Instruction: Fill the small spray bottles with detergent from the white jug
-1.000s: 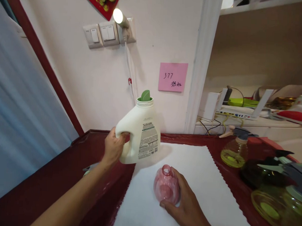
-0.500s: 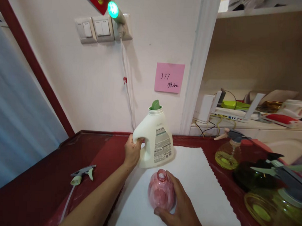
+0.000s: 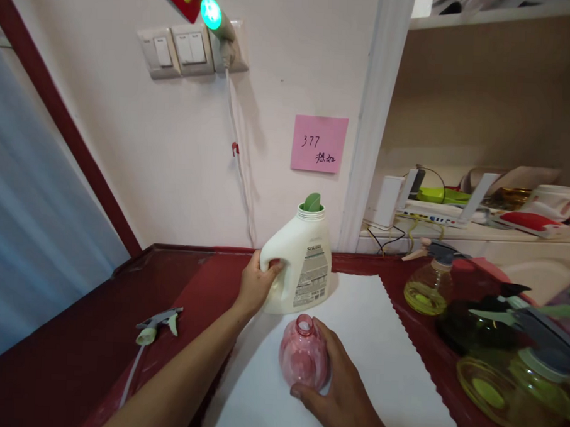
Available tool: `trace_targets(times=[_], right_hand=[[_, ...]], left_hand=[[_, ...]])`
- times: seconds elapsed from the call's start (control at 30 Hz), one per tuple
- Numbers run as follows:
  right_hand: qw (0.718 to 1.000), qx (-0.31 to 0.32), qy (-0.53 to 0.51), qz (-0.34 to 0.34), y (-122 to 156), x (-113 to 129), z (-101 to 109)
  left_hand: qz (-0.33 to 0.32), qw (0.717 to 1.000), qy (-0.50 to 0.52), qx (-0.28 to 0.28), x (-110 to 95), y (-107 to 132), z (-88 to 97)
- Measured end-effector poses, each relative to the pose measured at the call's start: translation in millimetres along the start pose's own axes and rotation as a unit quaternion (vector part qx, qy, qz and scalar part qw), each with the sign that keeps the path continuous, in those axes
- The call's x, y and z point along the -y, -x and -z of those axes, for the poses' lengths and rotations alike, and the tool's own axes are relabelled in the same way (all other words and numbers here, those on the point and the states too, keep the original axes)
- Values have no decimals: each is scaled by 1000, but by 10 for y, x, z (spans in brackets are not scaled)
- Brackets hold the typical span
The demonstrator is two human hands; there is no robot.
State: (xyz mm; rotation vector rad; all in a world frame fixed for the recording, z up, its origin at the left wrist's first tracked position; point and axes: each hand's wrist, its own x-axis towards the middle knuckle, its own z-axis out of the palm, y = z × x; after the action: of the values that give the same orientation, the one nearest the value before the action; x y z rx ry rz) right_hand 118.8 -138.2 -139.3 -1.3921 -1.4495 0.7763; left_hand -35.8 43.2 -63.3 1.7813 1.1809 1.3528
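Observation:
My left hand (image 3: 256,286) is wrapped round the handle of a white detergent jug (image 3: 301,264) with a green spout and no cap. The jug stands upright at the back of a white mat (image 3: 392,350). My right hand (image 3: 341,379) is curled round the side of a small pink round bottle (image 3: 303,356) with an open neck. This bottle stands on the mat just in front of the jug.
A loose spray trigger with its tube (image 3: 155,324) lies on the dark red table (image 3: 80,349) to the left. Yellow-green spray bottles (image 3: 428,279) and a dark one (image 3: 478,326) crowd the right side. A pink note (image 3: 319,143) hangs on the wall. A shelf with clutter lies behind.
My left hand has carried the jug rightward and brought it down to the mat behind the pink bottle. My right hand has stayed on the pink bottle.

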Motion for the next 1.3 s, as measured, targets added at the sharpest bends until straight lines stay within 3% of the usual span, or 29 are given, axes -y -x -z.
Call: trace_targets(times=[0.23,0.33,0.43,0.57,0.7,0.8,0.9,1.03,1.17,1.3], right_hand=[[1000,-2,0,3,8,37,12],[1000,-12,-2,4,16,35,-9],[999,-38,-3,1,36,20,-35],[999,-39,7,-3,51,-5,-26],[999,-20,18,-18,62,13,-6],[999,-47,7,-15,87,61,-23],[998,-56,3,-23,110,94,-49],[998,-65,9,-21,118,91,-65],[998,-53,9,-16,109,80,-60],[999,-43,20,-20,97,70,-53]], left_hand=[[-2,1000,10,27,-47,40,47],[-20,999,-14,23,-98,110,223],[-42,996,-77,7,-209,240,616],[-57,977,-206,-10,-293,398,1396],[0,940,-342,2,-108,518,2173],[70,907,-414,26,151,656,2519],[134,880,-454,41,384,789,2598],[190,861,-468,50,539,822,2464],[216,868,-443,54,568,772,2364],[235,892,-387,17,555,770,2413]])
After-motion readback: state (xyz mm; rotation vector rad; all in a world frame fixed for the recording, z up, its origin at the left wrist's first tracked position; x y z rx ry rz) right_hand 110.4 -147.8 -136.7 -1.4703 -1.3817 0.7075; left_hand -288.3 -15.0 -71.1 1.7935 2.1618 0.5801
